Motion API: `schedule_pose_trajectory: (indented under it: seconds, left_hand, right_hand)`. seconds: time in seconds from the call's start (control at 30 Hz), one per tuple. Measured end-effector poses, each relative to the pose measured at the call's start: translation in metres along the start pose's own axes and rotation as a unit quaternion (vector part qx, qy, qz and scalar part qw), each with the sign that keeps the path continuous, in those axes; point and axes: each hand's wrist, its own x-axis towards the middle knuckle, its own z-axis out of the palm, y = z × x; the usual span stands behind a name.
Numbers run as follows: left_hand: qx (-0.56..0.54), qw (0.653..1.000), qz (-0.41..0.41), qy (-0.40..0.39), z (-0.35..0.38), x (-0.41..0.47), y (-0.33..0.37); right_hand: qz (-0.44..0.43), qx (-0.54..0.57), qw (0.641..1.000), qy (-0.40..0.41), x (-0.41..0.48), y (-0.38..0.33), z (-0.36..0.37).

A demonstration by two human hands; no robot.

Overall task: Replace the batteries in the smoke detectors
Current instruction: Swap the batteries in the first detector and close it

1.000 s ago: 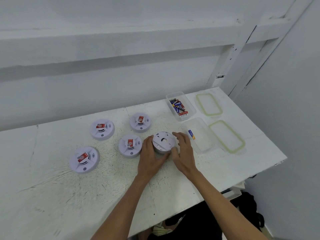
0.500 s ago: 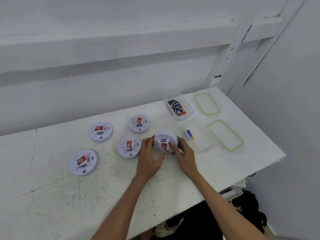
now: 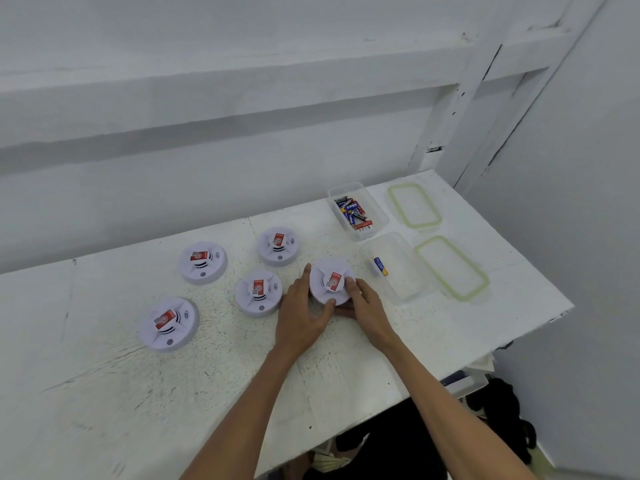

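Note:
A round white smoke detector (image 3: pixel 329 282) with a red label lies face up on the white table (image 3: pixel 207 375), between both hands. My left hand (image 3: pixel 301 313) holds its left and near rim, thumb curled against the front. My right hand (image 3: pixel 363 303) grips its right side, fingertips on the top by the label. Several more detectors lie to the left: one (image 3: pixel 278 245) at the back, one (image 3: pixel 258 292) beside my left hand, one (image 3: pixel 202 261) further left and one (image 3: pixel 169 323) nearest. A clear box (image 3: pixel 381 216) holds several batteries. One blue battery (image 3: pixel 380 265) lies in a second clear box (image 3: pixel 401 271).
Two clear lids with green seals lie at the right, one (image 3: pixel 414 206) at the back and one (image 3: pixel 452 268) nearer. The table's right edge drops off beyond them. A white wall runs along the back. Dark bags sit on the floor under the table.
One second ago the held detector showed its plain back side. It has been turned over and now lies label up, set down on the table between both hands.

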Motion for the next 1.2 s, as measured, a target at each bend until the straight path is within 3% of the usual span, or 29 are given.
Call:
schedule_pose_trajectory:
  seconds: [1.2]
  left_hand:
    - [-0.007,1.000,0.001,0.001,0.004,0.003,-0.003]
  right_hand:
    - [0.060,0.084,0.993,-0.063,0.000,-0.009,-0.010]
